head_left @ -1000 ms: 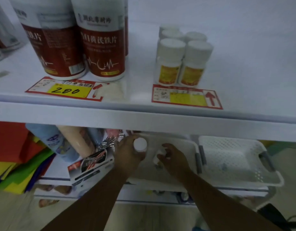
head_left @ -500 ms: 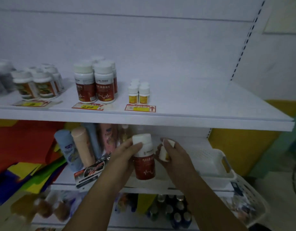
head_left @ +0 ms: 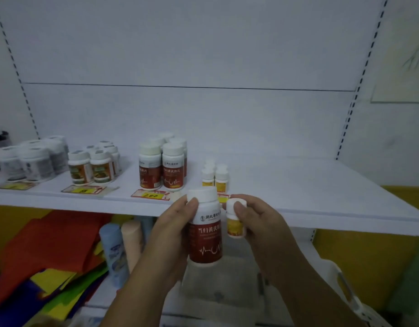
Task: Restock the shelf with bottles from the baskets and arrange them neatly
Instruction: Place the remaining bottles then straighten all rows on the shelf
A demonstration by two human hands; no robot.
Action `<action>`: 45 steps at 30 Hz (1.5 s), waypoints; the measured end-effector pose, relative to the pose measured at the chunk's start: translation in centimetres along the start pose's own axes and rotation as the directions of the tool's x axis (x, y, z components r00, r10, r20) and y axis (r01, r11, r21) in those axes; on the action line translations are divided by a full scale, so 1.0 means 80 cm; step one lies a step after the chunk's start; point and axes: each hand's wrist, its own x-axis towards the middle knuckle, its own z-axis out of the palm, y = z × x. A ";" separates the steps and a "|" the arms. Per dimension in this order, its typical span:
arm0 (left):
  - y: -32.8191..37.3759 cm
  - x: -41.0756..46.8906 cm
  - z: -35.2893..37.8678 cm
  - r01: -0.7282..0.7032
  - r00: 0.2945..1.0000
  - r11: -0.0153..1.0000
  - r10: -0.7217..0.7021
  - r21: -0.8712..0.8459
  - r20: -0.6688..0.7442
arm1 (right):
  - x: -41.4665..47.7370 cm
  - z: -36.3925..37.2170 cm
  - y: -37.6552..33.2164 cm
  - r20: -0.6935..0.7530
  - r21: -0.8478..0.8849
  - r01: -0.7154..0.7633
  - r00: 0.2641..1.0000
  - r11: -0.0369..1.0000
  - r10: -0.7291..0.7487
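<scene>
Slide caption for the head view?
Left hand holds a large red-labelled white-capped bottle, right hand a small yellow-labelled bottle, before the white shelf.

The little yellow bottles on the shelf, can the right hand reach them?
Probably yes. The right hand hovers just in front of the little yellow bottles with nothing between. It pinches a small bottle, though, so it could set that beside them but not grab one.
</scene>
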 end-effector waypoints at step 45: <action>0.127 0.141 -0.094 -0.389 0.884 0.853 0.452 0.348 -0.120 | 0.240 0.068 -0.118 0.068 -0.291 0.430 0.900 0.855 -0.430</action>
